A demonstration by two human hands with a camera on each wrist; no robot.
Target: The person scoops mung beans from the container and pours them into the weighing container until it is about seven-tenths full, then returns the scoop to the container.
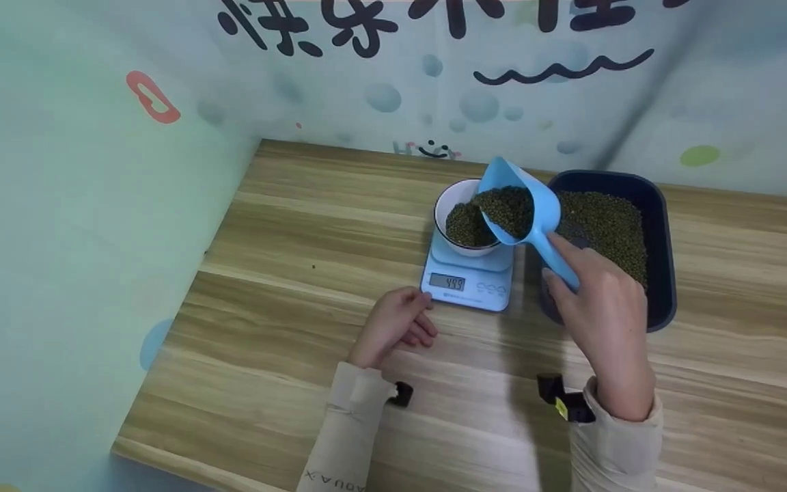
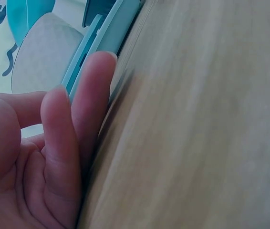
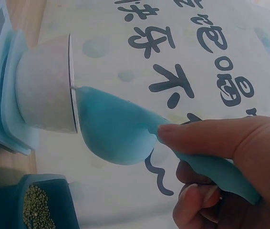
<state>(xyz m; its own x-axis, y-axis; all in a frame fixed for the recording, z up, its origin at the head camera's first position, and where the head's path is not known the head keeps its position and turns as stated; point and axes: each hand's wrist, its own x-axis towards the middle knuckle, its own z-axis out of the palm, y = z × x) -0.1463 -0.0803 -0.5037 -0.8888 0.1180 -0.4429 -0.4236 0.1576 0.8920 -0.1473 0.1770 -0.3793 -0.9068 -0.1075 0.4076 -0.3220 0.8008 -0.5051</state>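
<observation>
Scoop (image 1: 545, 205) slants forward-left from my right grip (image 1: 602, 301), curled round its handle (image 1: 557, 262), over the bowl (image 1: 458, 193); left grip (image 1: 399, 318) relaxed, empty.

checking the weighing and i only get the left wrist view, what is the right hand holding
Observer: The right hand grips the scoop by its handle.
Operator: ok and what's in the bowl, i just see its outside
Observer: Small greenish grains, seen from the head view.
Operator: is the scale on, its display is out of my view
Observer: The display shows digits, though they are too small for me to read surely.
</observation>
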